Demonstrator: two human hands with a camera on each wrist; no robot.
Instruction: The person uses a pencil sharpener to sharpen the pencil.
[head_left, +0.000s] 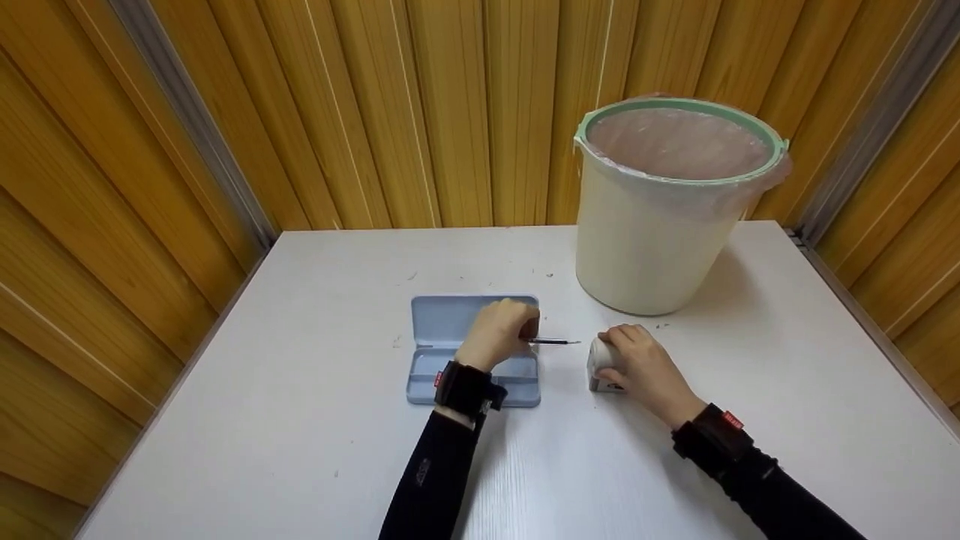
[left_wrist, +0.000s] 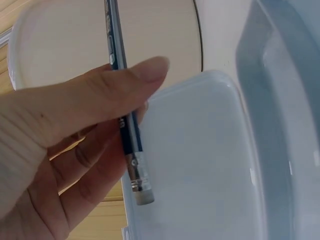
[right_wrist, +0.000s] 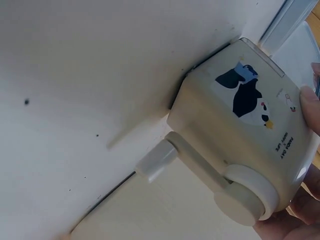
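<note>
Between the thumb and fingers of my left hand [head_left: 495, 334] is a dark pencil [head_left: 555, 341], its point directed right. The left wrist view shows its grey eraser [left_wrist: 144, 196] and metal ferrule. Below that hand lies a light blue pencil case [head_left: 446, 319], its lid raised. My right hand [head_left: 651, 375] grips a white crank pencil sharpener [right_wrist: 225, 117] standing on the table, printed with a panda picture. Its crank handle [right_wrist: 200, 165] shows in the right wrist view. A gap separates the pencil's tip from the sharpener.
A cream bin [head_left: 645, 247] with a green rim and a pink plastic liner stands at the back right of the white table [head_left: 300, 450]. Small dark specks and scraps dot the tabletop. Wood-look panels [head_left: 450, 112] rise behind and at both sides.
</note>
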